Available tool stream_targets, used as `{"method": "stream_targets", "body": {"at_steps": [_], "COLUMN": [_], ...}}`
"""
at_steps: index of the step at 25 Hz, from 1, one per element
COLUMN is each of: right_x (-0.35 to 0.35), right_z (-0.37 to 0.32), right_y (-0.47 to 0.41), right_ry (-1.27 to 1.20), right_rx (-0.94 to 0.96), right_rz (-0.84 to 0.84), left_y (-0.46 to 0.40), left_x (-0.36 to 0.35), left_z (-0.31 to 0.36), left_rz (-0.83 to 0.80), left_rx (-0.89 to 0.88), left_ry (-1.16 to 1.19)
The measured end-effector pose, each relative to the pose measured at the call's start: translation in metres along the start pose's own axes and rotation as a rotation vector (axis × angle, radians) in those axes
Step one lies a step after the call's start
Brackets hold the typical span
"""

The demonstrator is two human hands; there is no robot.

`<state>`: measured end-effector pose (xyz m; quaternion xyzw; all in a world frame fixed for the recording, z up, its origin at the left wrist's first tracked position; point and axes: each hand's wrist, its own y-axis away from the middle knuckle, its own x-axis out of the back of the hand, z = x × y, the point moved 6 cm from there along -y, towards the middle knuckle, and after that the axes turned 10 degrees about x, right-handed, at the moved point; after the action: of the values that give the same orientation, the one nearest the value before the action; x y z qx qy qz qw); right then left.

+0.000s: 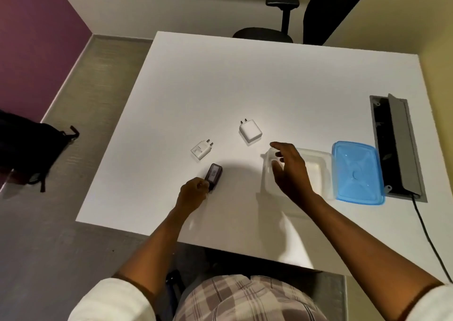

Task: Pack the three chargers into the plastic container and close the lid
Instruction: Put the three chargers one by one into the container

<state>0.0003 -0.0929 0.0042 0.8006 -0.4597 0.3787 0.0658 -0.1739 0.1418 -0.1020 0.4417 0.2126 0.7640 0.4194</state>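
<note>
Head view: empty container [316, 171] (unlidded)

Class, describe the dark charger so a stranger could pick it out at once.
Start at the white table. Near its front edge, left of the clear container, the left hand grips a charger. It is the only dark one; the two other chargers are white and lie untouched.

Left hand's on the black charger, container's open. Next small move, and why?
Probably lift the black charger with the left hand and carry it right into the clear container: it looks empty, its blue lid lies beside it, and the right hand hovers at its rim.
</note>
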Motion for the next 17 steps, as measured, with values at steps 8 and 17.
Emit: {"method": "stream_targets", "body": {"at_steps": [8, 17], "right_x": [-0.161, -0.222], "right_z": [-0.059, -0.055], "right_y": [-0.003, 0.001], "right_ry": [0.17, 0.372], "right_rx": [0.176, 0.352], "right_rz": [-0.504, -0.751], "left_y": [-0.049, -0.052], "left_x": [0.032, -0.002], "left_z": [-0.066, -0.087], "left_rz": [0.183, 0.398], "left_rx": [-0.109, -0.229], "left_ry": [-0.329, -0.56]}}
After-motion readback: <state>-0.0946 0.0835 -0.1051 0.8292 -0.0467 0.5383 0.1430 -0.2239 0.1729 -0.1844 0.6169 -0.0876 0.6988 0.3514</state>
